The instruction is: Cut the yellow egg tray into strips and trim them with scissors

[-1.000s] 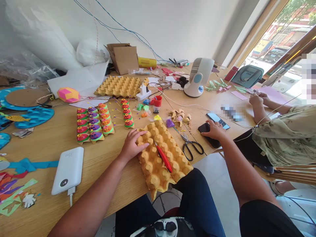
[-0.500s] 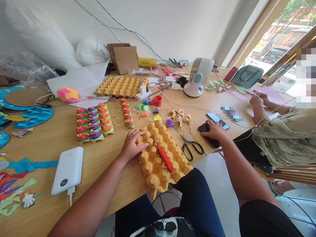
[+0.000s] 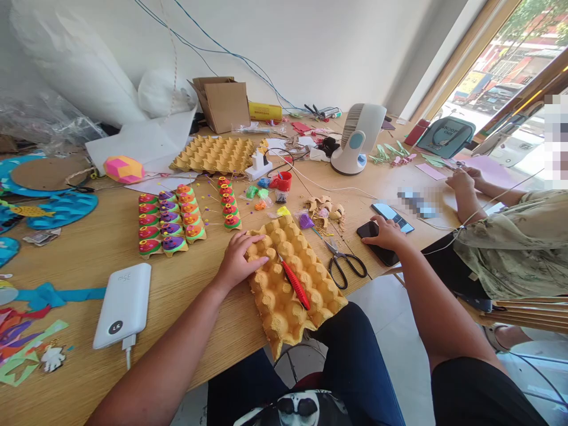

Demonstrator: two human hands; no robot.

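Apparently, decorated cups (image 3: 171, 229) at ten o'clock are standing finished. Fingers parted, left hand (image 3: 237, 261) is touching undecorated tray (image 3: 279, 296), right hand (image 3: 390, 234) black phone (image 3: 384, 255).

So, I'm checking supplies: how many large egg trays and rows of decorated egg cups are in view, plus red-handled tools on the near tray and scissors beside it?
Large egg trays: 2
Decorated rows: 4
Red-handled tools: 1
Scissors: 1
Total: 8

Head-worn view, facing forward and down across table (image 3: 97, 248), apparently wide-angle
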